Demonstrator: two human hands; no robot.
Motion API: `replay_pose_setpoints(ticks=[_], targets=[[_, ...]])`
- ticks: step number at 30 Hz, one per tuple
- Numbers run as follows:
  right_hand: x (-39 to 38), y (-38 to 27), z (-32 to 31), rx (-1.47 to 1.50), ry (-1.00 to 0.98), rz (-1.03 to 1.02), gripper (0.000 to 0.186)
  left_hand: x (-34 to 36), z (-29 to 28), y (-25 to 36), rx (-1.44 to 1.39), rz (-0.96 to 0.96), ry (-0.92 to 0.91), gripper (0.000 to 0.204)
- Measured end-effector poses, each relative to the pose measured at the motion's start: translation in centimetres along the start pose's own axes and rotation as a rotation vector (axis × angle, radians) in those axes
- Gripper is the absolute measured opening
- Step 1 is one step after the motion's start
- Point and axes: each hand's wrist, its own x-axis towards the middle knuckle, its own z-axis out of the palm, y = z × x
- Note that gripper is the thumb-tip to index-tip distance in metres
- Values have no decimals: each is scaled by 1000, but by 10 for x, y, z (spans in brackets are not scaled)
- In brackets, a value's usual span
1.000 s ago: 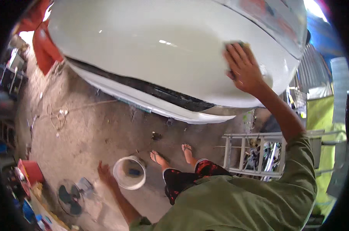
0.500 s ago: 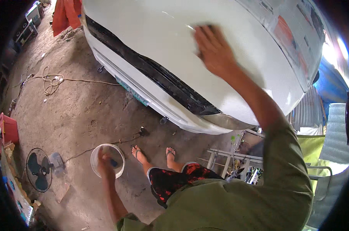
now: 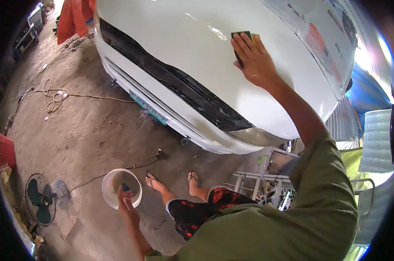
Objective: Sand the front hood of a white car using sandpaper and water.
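My right hand [image 3: 254,58] presses flat on a dark sanding pad [image 3: 242,35] against the white car body panel [image 3: 197,48] in front of me. Its fingers are spread over the pad, which shows only at its top edge. My left hand [image 3: 126,205] hangs low over the rim of a white bucket [image 3: 110,182] on the ground, holding a small dark blue thing [image 3: 125,188] at the fingertips. The bucket holds murky water. My feet in sandals [image 3: 155,180] stand just right of the bucket.
A black trim strip [image 3: 179,89] runs along the panel's lower edge. A rope [image 3: 55,93] lies coiled on the concrete floor. A small fan [image 3: 39,204] sits at lower left, a red box [image 3: 5,150] at the left edge. A metal rack [image 3: 258,182] stands by my right leg.
My right hand has slid the pad across the white panel. My left hand has reached down to the bucket and stays at its rim. My view has shifted to the right.
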Motion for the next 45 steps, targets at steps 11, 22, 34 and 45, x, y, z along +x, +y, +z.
replay_pose_setpoints(ticks=[11,22,34,45], targets=[[50,-2,18,-182,8,-95,59,-19,-9,-44,-159,-109,-14,75],[74,-17,9,-165,-43,-47,64,-182,-81,-277,-248,-929,303,62],[2,-45,22,-162,-358,-45,70,-160,-42,-207,-191,-729,255,58],[-4,-69,21,-287,-542,29,62,-126,-56,-200,-219,-716,280,57]])
